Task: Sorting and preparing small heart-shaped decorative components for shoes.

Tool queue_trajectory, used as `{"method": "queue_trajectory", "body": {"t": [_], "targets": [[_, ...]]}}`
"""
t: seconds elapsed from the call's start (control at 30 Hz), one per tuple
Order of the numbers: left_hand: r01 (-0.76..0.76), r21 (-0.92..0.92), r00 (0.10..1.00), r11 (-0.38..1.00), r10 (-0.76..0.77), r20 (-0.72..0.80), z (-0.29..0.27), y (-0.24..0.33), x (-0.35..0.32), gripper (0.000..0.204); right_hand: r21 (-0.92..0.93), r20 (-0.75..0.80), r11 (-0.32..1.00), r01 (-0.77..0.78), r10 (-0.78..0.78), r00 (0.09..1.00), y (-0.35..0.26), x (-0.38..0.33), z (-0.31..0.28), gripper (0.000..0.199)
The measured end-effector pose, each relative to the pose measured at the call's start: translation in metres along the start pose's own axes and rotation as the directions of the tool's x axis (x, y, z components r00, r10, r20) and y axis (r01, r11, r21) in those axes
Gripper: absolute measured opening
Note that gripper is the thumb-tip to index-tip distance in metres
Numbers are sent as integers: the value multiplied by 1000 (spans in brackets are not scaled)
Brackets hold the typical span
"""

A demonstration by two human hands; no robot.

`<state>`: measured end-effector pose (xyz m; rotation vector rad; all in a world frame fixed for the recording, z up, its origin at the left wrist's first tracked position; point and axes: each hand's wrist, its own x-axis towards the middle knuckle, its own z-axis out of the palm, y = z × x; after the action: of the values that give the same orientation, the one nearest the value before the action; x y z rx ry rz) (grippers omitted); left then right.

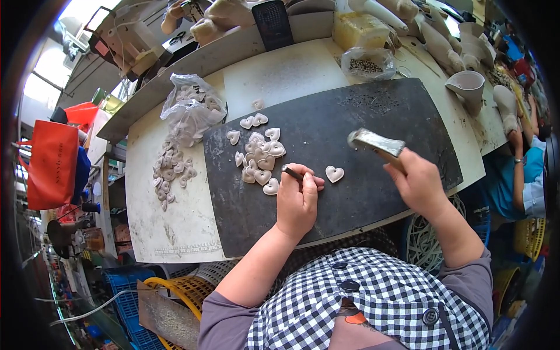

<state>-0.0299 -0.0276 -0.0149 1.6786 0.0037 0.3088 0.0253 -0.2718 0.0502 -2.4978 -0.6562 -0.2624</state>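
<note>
My left hand is closed around a short dark metal rod, a punch by its look, held at a slant above the black mat. In my right hand is a hammer with a worn metal head, raised over the mat. A single pale padded heart lies flat between my two hands, touched by neither. Left of my left hand, several more such hearts form a loose pile, some with a small dark hole or dot in the middle.
A plastic bag of hearts stands at the left, with a spill of hearts beside it. Small metal bits fill a clear bag at the back. A dark phone-like panel leans on the ledge. Another person works at far right.
</note>
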Motion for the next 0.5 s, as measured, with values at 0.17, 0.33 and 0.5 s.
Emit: {"method": "queue_trajectory", "body": {"t": [0.17, 0.33, 0.5], "targets": [[-337, 421, 940, 842, 327, 99, 1, 4, 11, 14, -223, -211, 948, -226, 179, 961, 59, -2, -17, 21], [-450, 703, 886, 551, 372, 276, 17, 4, 5, 31, -318, -264, 900, -297, 216, 940, 97, -20, -20, 24], [-412, 821, 893, 396, 352, 279, 16, 7, 4, 30, -361, -231, 904, -229, 151, 961, 86, -17, -21, 33]]}}
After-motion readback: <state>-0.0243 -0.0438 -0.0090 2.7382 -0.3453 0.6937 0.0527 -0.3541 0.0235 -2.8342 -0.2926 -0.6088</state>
